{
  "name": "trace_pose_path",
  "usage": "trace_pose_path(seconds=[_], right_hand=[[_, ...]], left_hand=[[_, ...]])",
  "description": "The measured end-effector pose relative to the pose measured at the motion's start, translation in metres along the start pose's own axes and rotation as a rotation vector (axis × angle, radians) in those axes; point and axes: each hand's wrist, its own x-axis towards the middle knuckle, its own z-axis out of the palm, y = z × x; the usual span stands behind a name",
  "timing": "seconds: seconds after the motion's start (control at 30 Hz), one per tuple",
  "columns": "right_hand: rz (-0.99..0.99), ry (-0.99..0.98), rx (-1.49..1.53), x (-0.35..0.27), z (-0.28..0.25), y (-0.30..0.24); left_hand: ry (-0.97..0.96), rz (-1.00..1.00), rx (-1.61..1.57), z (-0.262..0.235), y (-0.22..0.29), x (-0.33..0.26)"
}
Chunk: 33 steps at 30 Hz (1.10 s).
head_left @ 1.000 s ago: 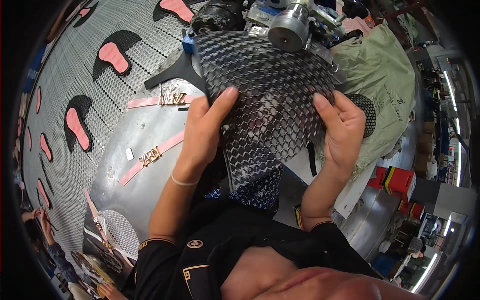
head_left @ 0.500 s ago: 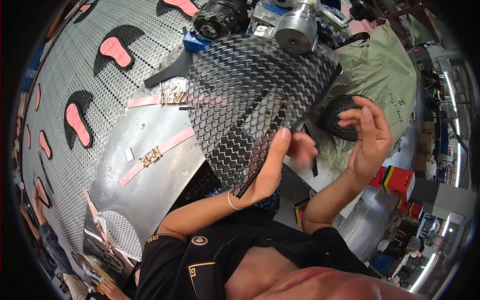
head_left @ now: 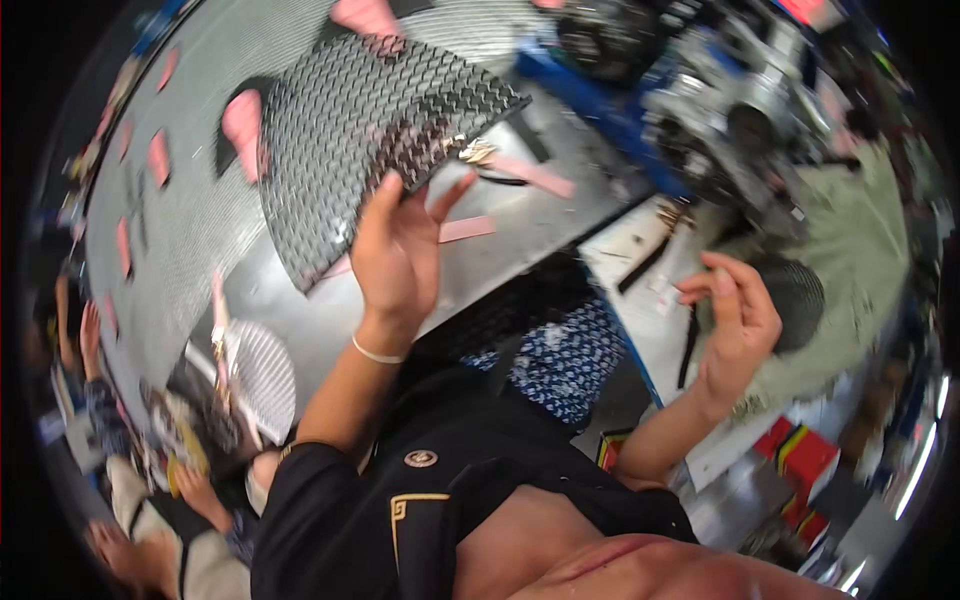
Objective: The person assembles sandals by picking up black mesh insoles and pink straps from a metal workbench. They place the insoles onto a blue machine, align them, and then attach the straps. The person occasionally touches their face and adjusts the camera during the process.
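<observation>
Pink insoles (head_left: 158,158) already lie out along the table's (head_left: 475,270) left edge; my left hand (head_left: 398,258) grips the black mesh (head_left: 345,145) above the table, not yet set down; my right hand (head_left: 738,325), loosely parted, seemingly bare, hangs beyond its right edge.

Left grip (head_left: 400,262) holds black mesh sheet (head_left: 345,130) by edge; right grip (head_left: 737,325) loosely curled, near green cloth (head_left: 860,255).
</observation>
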Motion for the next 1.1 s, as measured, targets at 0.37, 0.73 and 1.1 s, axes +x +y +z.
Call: trace_pose_path(seconds=[0.37, 0.73, 1.1], right_hand=[[0.061, -0.101, -0.066, 0.002, 0.019, 0.025], [0.108, -0.171, -0.157, 0.0, 0.039, 0.026], [0.226, -0.153, -0.251, -0.005, 0.051, 0.038]], left_hand=[[0.753, 1.633, 1.881, -0.159, 0.307, 0.022], [0.935, -0.392, 2.496, -0.382, 0.278, 0.092], [0.98, -0.144, 2.355, -0.357, 0.32, 0.168]])
